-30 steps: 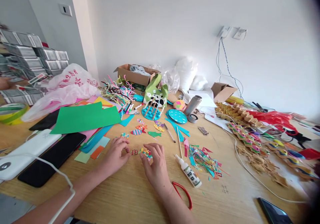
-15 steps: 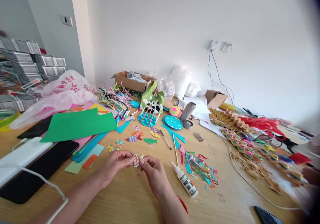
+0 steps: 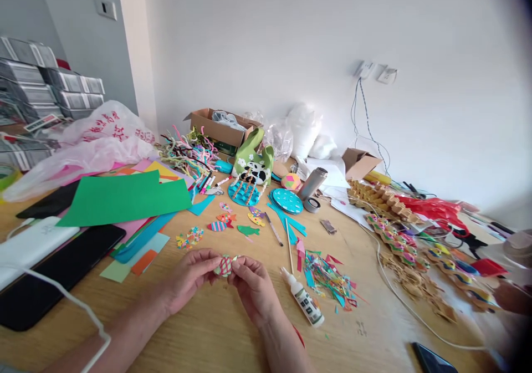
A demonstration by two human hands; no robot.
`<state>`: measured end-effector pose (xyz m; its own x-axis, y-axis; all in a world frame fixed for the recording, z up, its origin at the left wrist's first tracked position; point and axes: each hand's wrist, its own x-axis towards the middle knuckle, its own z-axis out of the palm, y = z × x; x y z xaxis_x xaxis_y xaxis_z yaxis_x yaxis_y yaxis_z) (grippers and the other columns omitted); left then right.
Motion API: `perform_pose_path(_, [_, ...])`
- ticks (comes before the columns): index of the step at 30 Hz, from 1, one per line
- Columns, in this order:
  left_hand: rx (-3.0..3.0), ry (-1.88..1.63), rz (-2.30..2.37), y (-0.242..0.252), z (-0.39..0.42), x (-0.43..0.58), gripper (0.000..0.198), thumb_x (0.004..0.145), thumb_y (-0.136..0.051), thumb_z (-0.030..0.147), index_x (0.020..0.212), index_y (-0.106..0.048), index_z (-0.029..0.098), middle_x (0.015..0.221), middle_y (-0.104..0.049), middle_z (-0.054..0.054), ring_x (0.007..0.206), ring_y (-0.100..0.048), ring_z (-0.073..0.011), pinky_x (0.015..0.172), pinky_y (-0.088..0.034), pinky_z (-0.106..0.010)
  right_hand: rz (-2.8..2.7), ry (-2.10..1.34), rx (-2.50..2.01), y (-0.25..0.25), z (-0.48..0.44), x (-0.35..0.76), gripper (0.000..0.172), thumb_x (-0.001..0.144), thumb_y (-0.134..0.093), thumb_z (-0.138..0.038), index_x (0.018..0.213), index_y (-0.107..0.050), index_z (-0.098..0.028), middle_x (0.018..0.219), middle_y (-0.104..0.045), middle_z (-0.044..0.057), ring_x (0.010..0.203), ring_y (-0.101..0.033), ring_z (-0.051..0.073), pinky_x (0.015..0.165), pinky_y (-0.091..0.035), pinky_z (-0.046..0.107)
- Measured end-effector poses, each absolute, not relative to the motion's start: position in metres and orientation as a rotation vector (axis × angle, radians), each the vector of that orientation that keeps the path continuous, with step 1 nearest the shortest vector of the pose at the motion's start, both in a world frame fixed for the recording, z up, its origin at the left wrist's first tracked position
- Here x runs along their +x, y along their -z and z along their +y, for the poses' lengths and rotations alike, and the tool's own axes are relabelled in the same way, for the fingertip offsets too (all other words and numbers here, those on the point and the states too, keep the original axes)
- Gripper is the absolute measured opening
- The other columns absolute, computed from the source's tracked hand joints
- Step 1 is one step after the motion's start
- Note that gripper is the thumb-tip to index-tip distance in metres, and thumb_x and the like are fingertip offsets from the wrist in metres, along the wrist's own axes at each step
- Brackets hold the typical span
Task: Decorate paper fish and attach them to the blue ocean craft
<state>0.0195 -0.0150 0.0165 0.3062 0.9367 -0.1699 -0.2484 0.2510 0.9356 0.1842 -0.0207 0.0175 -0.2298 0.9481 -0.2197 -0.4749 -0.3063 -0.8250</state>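
Observation:
A small paper fish (image 3: pixel 224 266) with a pink-and-green criss-cross pattern is pinched between both hands, just above the table. My left hand (image 3: pixel 191 277) grips its left end between thumb and fingers. At the pale green right end, my right hand (image 3: pixel 254 285) pinches it the same way; the fingertips hide that end. Beyond the hands lie a striped paper fish (image 3: pixel 218 226), a green paper fish (image 3: pixel 248 230) and several other small fish. To the left of these is a little pile of coloured paper bits (image 3: pixel 190 238). A white glue bottle (image 3: pixel 306 303) lies right of my right hand.
Green paper (image 3: pixel 124 198) tops a stack of coloured sheets at left, near a black tablet-like slab (image 3: pixel 54 273) and a white cable. Paper scraps (image 3: pixel 330 279), a wooden stick (image 3: pixel 289 245) and a pen (image 3: pixel 274 228) lie right of centre. Another person's hand (image 3: pixel 513 295) shows at the right edge.
The camera view has tilted and shifted slightly. Both hands keep their pinch on the paper fish, and a little more of its patterned face shows between the fingers.

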Motion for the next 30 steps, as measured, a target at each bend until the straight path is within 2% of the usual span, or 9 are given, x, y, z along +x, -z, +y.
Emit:
perform_pose_path(3, [1.329,-1.118,1.018,-0.012,-0.015,0.013,0.031,0.085,-0.057,0.040,0.106,-0.066,0.020,0.098,-0.069,-0.007,0.084,-0.063,-0.0190,0.069,-0.051,-0.030,-0.746,-1.697,-0.940,-0.014,-0.018,0.186,0.034,0.060,-0.086,-0.041,0.062,-0.064,-0.015,0.054,-0.058,-0.001,0.051,-0.044,0.008,0.053,-0.031,0.022])
perform_pose_path(5, [1.694,-1.259,1.099,-0.009,-0.017,0.009,0.035,0.087,-0.053,0.029,0.120,-0.060,0.022,0.116,-0.065,-0.009,0.099,-0.062,-0.0210,0.084,-0.053,-0.035,-0.741,-1.681,-0.963,-0.013,-0.017,0.187,0.034,0.061,-0.086,-0.041,0.061,-0.063,-0.015,0.053,-0.058,-0.002,0.049,-0.044,0.008,0.052,-0.030,0.022])
perform_pose_path(8, [2.226,-1.384,1.191,-0.010,-0.022,0.007,0.040,0.087,-0.054,0.015,0.126,-0.058,0.025,0.129,-0.058,-0.009,0.119,-0.054,-0.0231,0.104,-0.045,-0.042,-0.736,-1.691,-1.008,-0.013,-0.017,0.186,0.037,0.058,-0.087,-0.042,0.060,-0.062,-0.015,0.052,-0.057,-0.003,0.048,-0.043,0.007,0.050,-0.031,0.021])
perform_pose_path(10, [2.446,-1.389,1.185,-0.011,-0.025,0.009,0.037,0.088,-0.053,0.009,0.120,-0.062,0.026,0.126,-0.061,-0.008,0.122,-0.053,-0.0223,0.107,-0.043,-0.042,-0.749,-1.724,-1.032,-0.014,-0.019,0.185,0.039,0.056,-0.088,-0.044,0.061,-0.062,-0.015,0.052,-0.056,-0.003,0.048,-0.043,0.007,0.050,-0.032,0.021])
perform_pose_path(14, [2.414,-1.447,1.118,-0.013,-0.025,0.013,0.023,0.088,-0.055,0.009,0.098,-0.069,0.024,0.099,-0.071,-0.004,0.103,-0.062,-0.0187,0.100,-0.048,-0.037,-0.805,-1.726,-1.075,-0.015,-0.020,0.185,0.047,0.058,-0.085,-0.057,0.065,-0.066,-0.014,0.055,-0.058,-0.001,0.051,-0.047,0.008,0.050,-0.034,0.021])
perform_pose_path(17, [1.989,-1.434,1.201,-0.012,-0.019,0.011,0.011,0.087,-0.060,0.022,0.085,-0.071,0.021,0.081,-0.073,-0.002,0.081,-0.066,-0.0172,0.080,-0.055,-0.031,-0.873,-1.481,-1.166,-0.018,-0.019,0.188,0.060,0.065,-0.071,-0.072,0.079,-0.073,-0.013,0.071,-0.066,0.005,0.065,-0.056,0.013,0.058,-0.041,0.024])
perform_pose_path(20, [1.565,-1.248,1.252,-0.014,-0.015,0.008,0.018,0.082,-0.064,0.036,0.080,-0.073,0.020,0.076,-0.075,-0.003,0.070,-0.067,-0.0178,0.065,-0.054,-0.028,-0.989,-1.356,-1.196,-0.020,-0.019,0.190,0.069,0.071,-0.061,-0.077,0.095,-0.074,-0.013,0.084,-0.070,0.009,0.077,-0.061,0.018,0.069,-0.046,0.029])
perform_pose_path(25, [1.427,-1.036,1.182,-0.017,-0.017,0.012,0.026,0.078,-0.064,0.042,0.078,-0.075,0.018,0.078,-0.077,-0.004,0.074,-0.069,-0.0199,0.067,-0.053,-0.027,-1.224,-1.454,-1.144,-0.014,-0.020,0.188,0.054,0.067,-0.075,-0.064,0.085,-0.071,-0.013,0.068,-0.062,0.001,0.062,-0.052,0.012,0.061,-0.039,0.025])
perform_pose_path(30, [1.395,-1.016,1.182,-0.013,-0.018,0.015,0.036,0.077,-0.066,0.040,0.103,-0.070,0.016,0.083,-0.077,-0.006,0.076,-0.071,-0.0207,0.068,-0.054,-0.028,-1.281,-1.393,-1.206,-0.004,-0.019,0.183,0.042,0.066,-0.078,-0.054,0.072,-0.066,-0.014,0.056,-0.052,-0.004,0.053,-0.040,0.009,0.053,-0.029,0.023])
